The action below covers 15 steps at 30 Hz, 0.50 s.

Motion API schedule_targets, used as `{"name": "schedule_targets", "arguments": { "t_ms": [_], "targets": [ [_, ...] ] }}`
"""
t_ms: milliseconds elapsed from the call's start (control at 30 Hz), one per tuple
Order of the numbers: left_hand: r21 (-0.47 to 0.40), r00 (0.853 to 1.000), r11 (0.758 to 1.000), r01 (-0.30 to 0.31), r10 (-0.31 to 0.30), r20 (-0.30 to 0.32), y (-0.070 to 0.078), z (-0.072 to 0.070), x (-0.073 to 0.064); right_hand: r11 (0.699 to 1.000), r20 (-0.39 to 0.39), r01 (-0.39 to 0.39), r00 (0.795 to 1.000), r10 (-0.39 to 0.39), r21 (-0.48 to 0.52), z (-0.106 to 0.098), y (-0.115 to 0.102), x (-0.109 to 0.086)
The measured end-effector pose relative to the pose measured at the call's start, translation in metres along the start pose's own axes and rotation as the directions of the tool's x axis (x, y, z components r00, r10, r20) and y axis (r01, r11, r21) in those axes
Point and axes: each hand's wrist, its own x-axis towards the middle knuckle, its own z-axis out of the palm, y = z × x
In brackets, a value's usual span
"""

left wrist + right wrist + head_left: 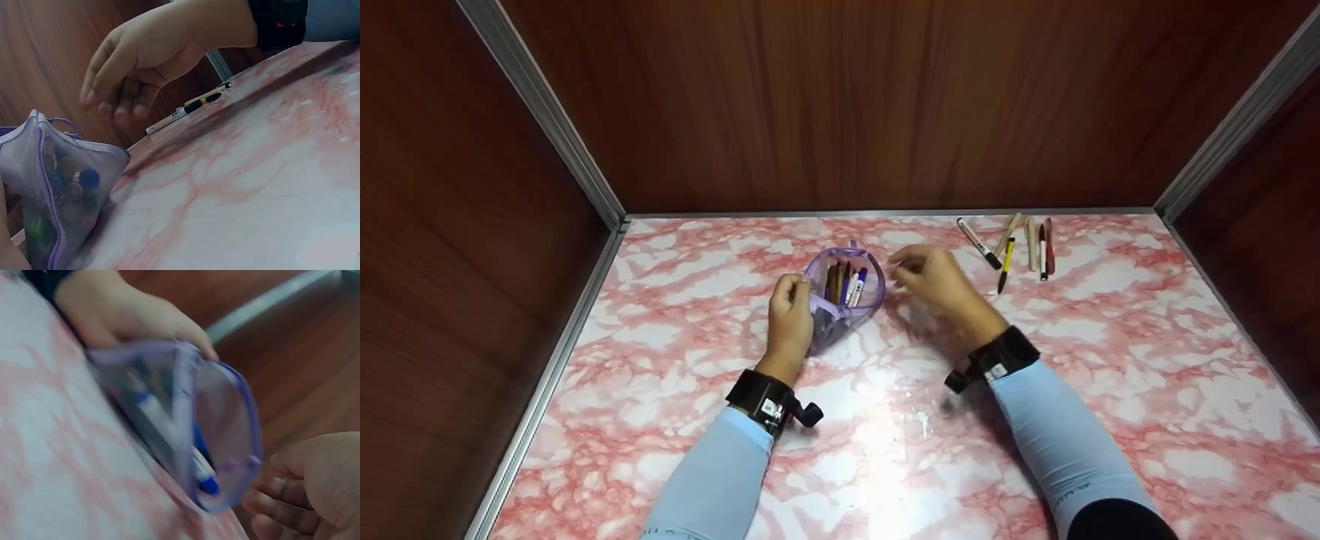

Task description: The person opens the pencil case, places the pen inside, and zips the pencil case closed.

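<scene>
I see the left hand [791, 319] gripping the pouch [832, 331] at its left rim, the pouch tilted with its mouth open and several pens [855, 289] inside. Just right of the pouch, apart from it, I have the right hand [934, 277], fingers relaxed and loosely bent. Farther right of the pouch, on the table [885, 442], I make out a white marker [976, 241], a yellow pen [1008, 256], a red pen [1050, 246] and a few others close together.
</scene>
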Motion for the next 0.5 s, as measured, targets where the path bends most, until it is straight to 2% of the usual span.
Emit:
{"name": "schedule_targets", "arguments": {
  "t_ms": [100,167,333,367,400,500],
  "targets": [
    [0.001,1.0,1.0,0.01,-0.01,-0.001,0.0,0.0,0.0,0.998,-0.088,0.001,0.996,-0.006,-0.059,-0.023,0.012,0.004],
    [0.0,1.0,1.0,0.006,-0.006,0.002,0.0,-0.001,0.0,0.994,-0.155,-0.025,0.988,0.008,-0.107,-0.04,0.022,0.005],
    [-0.007,1.0,1.0,-0.007,0.007,0.004,0.0,-0.001,0.0,0.98,-0.313,-0.118,0.948,0.063,-0.158,-0.078,0.051,0.003],
    [-0.008,1.0,1.0,-0.006,0.006,0.005,0.001,-0.001,0.0,0.99,-0.315,-0.14,0.941,0.121,-0.037,-0.084,0.056,0.0],
    [-0.006,1.0,1.0,-0.005,0.005,0.006,0.001,-0.001,0.0,0.985,-0.322,-0.164,0.931,0.173,0.053,-0.09,0.061,-0.002],
    [-0.005,1.0,1.0,0.001,-0.001,0.008,0.002,-0.001,0.0,0.965,-0.365,-0.219,0.895,0.256,0.141,-0.107,0.074,-0.011]
  ]
}}
